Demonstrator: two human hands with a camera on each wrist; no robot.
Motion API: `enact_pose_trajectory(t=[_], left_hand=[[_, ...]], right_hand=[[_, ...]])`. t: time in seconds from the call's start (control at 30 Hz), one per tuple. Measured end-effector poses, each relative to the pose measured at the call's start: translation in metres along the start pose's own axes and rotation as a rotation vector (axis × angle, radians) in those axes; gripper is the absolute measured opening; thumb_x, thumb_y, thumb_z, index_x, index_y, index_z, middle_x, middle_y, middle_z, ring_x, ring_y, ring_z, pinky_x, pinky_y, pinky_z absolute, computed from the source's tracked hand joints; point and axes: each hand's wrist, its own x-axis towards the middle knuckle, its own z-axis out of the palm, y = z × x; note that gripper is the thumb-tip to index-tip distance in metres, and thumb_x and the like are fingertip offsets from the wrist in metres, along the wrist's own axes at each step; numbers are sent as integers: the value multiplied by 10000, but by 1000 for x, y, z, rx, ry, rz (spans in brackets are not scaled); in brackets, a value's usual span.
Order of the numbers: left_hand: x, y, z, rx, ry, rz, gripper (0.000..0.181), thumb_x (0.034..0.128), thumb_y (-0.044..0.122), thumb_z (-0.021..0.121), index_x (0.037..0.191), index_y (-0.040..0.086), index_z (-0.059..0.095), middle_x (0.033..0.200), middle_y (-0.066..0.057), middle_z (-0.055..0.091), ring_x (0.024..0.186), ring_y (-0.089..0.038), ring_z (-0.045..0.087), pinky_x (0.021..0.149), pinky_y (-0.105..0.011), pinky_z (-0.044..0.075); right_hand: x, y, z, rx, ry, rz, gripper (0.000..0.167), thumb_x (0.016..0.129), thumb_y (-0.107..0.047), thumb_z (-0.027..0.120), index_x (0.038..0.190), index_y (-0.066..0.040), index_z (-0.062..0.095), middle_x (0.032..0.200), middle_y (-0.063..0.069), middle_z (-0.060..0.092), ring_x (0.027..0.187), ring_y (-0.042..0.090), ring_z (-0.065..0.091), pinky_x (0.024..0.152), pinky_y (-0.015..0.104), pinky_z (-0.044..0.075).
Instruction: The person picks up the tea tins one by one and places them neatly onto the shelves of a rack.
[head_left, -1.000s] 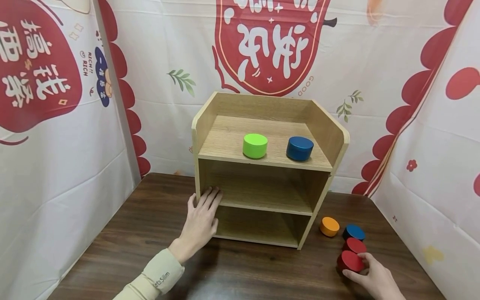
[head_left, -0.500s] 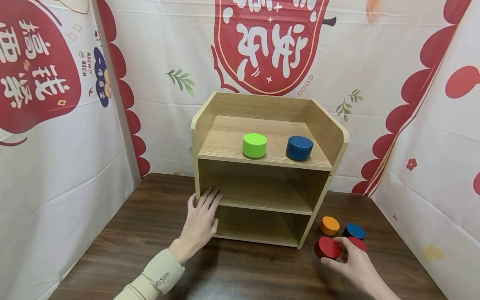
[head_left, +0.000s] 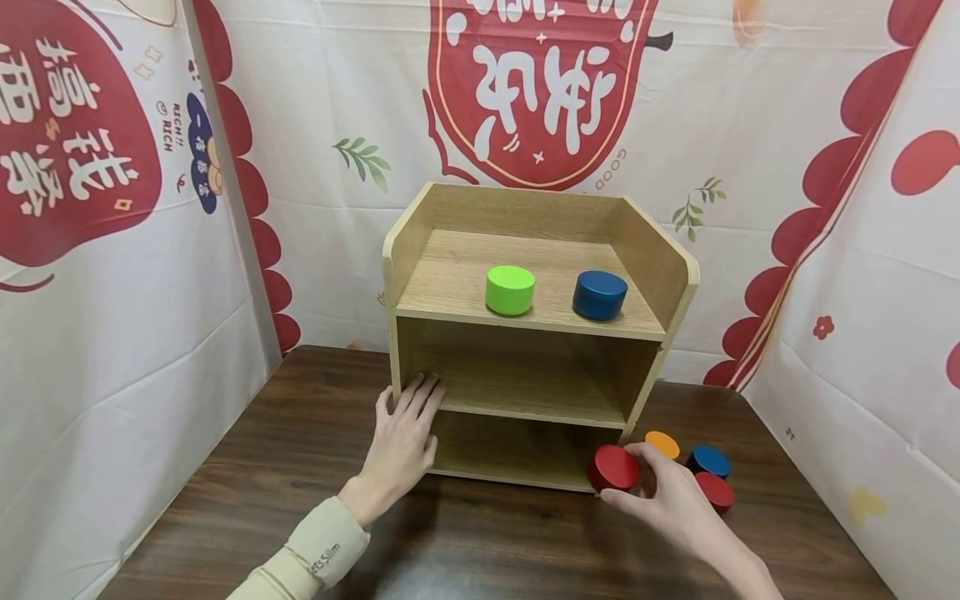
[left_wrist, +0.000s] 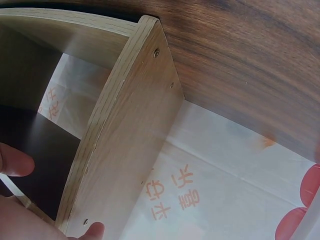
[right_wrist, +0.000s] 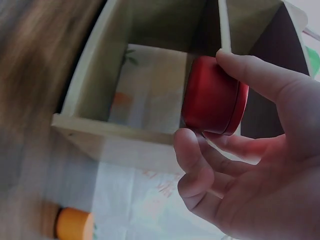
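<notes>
While the right hand (head_left: 671, 498) pinches one red cylinder (head_left: 615, 467) — likely light, rigid, smooth (perhaps slippery) — best hold is round its side; left hand (head_left: 401, 440) grips wooden shelf (head_left: 517, 375).

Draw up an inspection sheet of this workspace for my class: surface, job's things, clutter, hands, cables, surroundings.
Surface: dark wood-grain table.
Job's things: shelf unit, with a lime-green cylinder and a blue cylinder on its top; a red cylinder in hand; on the table to the unit's right, an orange cylinder, a second blue cylinder and a second red cylinder.
Clutter: nothing seen.
Left hand: holds the unit's left side panel, fingers on both sides of it.
Right hand: pinches the red cylinder before the unit's lower right corner.
Cables: nothing seen.
Surroundings: creased white printed sheets behind and at both sides.
</notes>
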Motion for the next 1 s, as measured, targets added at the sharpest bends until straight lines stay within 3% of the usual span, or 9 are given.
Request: enact_pose_trajectory(t=[0.2, 0.5, 1.0], left_hand=[[0, 1, 0, -3, 5, 4, 742, 709, 86, 693, 1417, 110, 470, 1467, -73, 477, 1354, -256, 441, 1049, -596, 295], [0, 1, 0, -9, 14, 0, 756, 700, 79, 724, 1414, 109, 477, 1465, -75, 478, 1355, -261, 443, 1032, -616, 319], [0, 2, -1, -8, 8, -3, 771, 700, 79, 734, 1423, 104, 468, 1463, -83, 481, 1361, -259, 439, 1021, -620, 330]], right_hand=[[9, -16, -4, 6, 1, -49, 612, 724, -436, 805, 1167, -69, 595, 837, -17, 591, 714, 103, 506, 571, 204, 409], [24, -42, -7, 42, -29, -81, 598, 736, -409, 803, 1187, -79, 590, 807, -12, 596, 667, 94, 510, 537, 214, 430], [62, -74, -4, 74, -17, -197, 581, 778, -345, 779, 1220, -30, 573, 883, 43, 618, 713, 142, 507, 568, 209, 414]])
